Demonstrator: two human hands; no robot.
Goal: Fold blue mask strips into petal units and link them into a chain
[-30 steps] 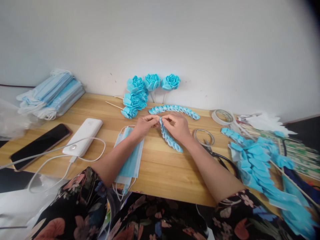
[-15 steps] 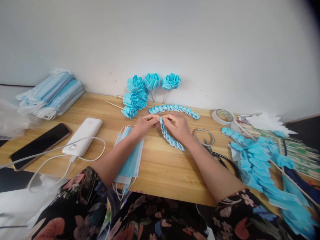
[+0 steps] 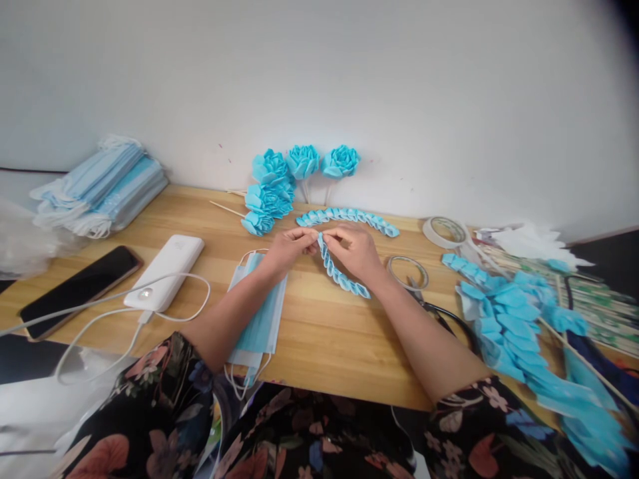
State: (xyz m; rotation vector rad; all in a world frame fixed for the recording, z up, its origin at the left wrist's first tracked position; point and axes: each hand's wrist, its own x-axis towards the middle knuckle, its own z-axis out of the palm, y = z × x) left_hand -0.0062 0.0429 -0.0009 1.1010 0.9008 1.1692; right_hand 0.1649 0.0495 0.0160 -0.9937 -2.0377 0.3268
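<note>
A short pleated blue strip (image 3: 339, 274) curves down and to the right over the wooden table (image 3: 344, 346). Its top end is pinched between the fingertips of my left hand (image 3: 293, 249) and my right hand (image 3: 353, 249), which almost touch. Behind them lies a longer pleated blue strip (image 3: 349, 214) in an arc. Under my left forearm rest blue face masks (image 3: 259, 326). Several blue fabric roses (image 3: 269, 199) on sticks are by the wall, with another rose (image 3: 341, 161) leaning against it.
Stacked masks (image 3: 107, 186), a black phone (image 3: 80, 293) and a white power bank (image 3: 167, 273) with a cable are at left. At right are tape rolls (image 3: 444, 233), black-handled scissors (image 3: 449, 316) and heaped blue pleated fabric (image 3: 514, 326).
The loose lower end of the short strip has shifted slightly up and to the right. Both hands keep nearly the same place and pinch.
</note>
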